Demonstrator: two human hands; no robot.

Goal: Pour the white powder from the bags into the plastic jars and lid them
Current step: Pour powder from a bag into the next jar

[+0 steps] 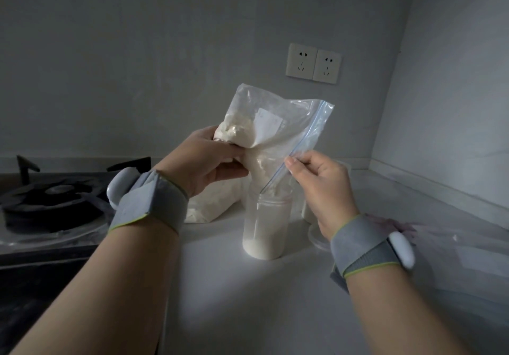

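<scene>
Tilting the soft, limp bag [275, 123] over the open jar [265, 222] on the bench [248, 299], our left hand [209, 159] squeezes its powder-heavy belly while our right hand [316, 178] pinches the slippery zip edge, steering the mouth.

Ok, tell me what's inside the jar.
The jar holds white powder at its bottom; the bag has its open corner in the jar's mouth. That corner hides whether more is falling.

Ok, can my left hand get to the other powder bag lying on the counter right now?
Probably not yet: the left hand grips the tipped bag over the jar, though the other bag lies close by, uncovered.
</scene>
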